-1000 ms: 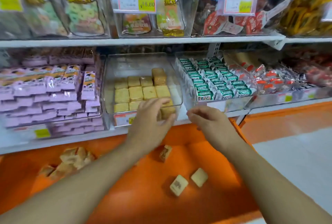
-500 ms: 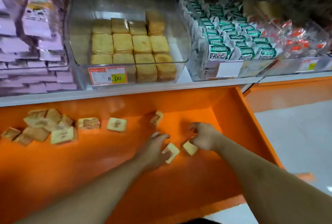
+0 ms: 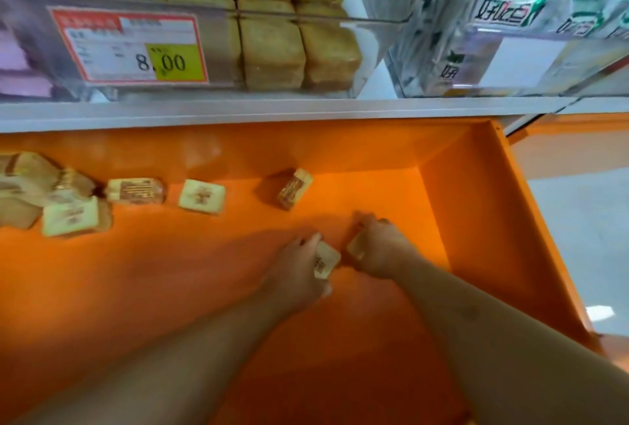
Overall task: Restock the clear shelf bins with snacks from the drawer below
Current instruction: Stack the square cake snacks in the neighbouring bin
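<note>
An orange drawer (image 3: pixel 476 220) stands pulled open below a grey shelf (image 3: pixel 272 111). Two hands work its floor: the left hand (image 3: pixel 299 274) grips one wrapped snack cake (image 3: pixel 325 259), the right hand (image 3: pixel 377 247) curls round a second cake (image 3: pixel 355 247). Three more cakes lie singly behind them, and a loose pile (image 3: pixel 37 193) sits far left. The clear bin (image 3: pixel 218 50) above holds stacked cakes; its price tag (image 3: pixel 129 50) reads "8.00". The drawer floor on the right is bare.

Orange drawer (image 3: pixel 476 206) (pale-yellow snacks (image 3: pixel 201 195)).
</note>
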### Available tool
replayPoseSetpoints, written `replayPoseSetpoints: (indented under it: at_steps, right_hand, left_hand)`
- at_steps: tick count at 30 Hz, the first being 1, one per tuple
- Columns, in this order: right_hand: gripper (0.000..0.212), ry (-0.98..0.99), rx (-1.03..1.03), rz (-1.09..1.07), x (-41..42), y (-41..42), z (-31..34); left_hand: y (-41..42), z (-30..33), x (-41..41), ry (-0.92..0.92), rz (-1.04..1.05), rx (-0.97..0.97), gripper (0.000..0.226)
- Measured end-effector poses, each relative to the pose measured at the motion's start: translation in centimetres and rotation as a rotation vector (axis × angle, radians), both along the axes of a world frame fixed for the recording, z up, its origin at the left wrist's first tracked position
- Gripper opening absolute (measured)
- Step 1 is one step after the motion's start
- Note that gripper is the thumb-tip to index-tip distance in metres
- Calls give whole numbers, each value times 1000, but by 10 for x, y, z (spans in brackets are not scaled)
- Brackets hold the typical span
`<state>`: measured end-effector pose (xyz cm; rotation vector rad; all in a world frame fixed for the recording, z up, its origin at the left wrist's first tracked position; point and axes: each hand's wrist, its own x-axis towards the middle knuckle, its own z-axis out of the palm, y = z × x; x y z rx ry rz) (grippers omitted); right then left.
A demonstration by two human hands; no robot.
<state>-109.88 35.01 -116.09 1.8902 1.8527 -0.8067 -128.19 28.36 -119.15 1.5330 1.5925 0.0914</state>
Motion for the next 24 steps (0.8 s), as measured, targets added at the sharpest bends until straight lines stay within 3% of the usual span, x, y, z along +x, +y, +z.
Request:
replayPoseSetpoints:
  at_steps: [2,5,9,13,16,20,22,24]
  right_hand:
    - [119,12,27,23,-10,4,7]
    - [103,64,100,52,-27,10,30]
    - [91,169,182,121,-47,12,86]
    - [96,239,296,245,-72,2,152]
    - [98,278,358,304,-83,-17,208]
    - [103,430,431,301,-96,-52,277]
    - [98,521,465,280,-104,-69,298]
    - [75,611,516,270,-110,-79,309]
  left_hand:
    - [0,13,-10,-110,134,-38,102]
    - [-1,37,-31,-306,322,-70,88]
    - [-7,91,-68,-372,424,-6,71]
    - [-18,158,-100,-429,488,-1,77]
    - [-24,203,-121,-670,615,-22,84]
    - [-46,266,-138,-1072,712,-82,36]
    - [-58,287,-141,-1160,716,-87,29]
    - [-66,303,-140,-1169,694,-78,29]
